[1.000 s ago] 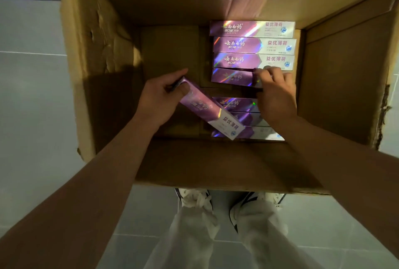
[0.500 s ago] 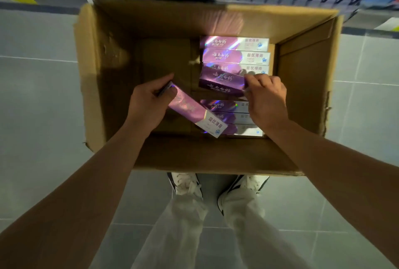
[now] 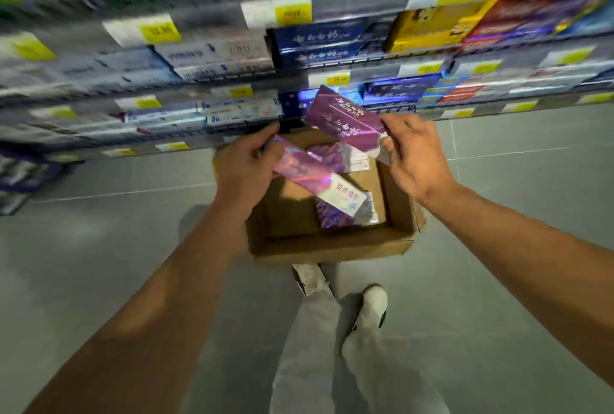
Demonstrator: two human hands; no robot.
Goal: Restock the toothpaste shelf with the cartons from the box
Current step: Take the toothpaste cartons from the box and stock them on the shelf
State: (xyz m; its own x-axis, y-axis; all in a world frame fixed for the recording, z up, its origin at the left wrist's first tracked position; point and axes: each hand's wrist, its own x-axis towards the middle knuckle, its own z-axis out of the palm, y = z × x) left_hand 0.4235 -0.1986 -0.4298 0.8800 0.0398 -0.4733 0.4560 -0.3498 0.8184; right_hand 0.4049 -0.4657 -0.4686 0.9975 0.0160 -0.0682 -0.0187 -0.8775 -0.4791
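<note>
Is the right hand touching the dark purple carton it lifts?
Touching. The head view shows the right hand pinching the end of the dark purple carton, fingers against its edge.

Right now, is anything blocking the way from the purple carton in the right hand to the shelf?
Nothing visible does. The right hand holds the purple carton raised right at the shelf edge, clear of the box. The blur hides whether its slot is free.

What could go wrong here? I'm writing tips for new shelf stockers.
1. The right hand pinches its purple carton only by one end, so it may slip.
2. The left hand also grips a carton by its end, tilted above the box.
3. The box sits by the feet: a trip hazard.
</note>
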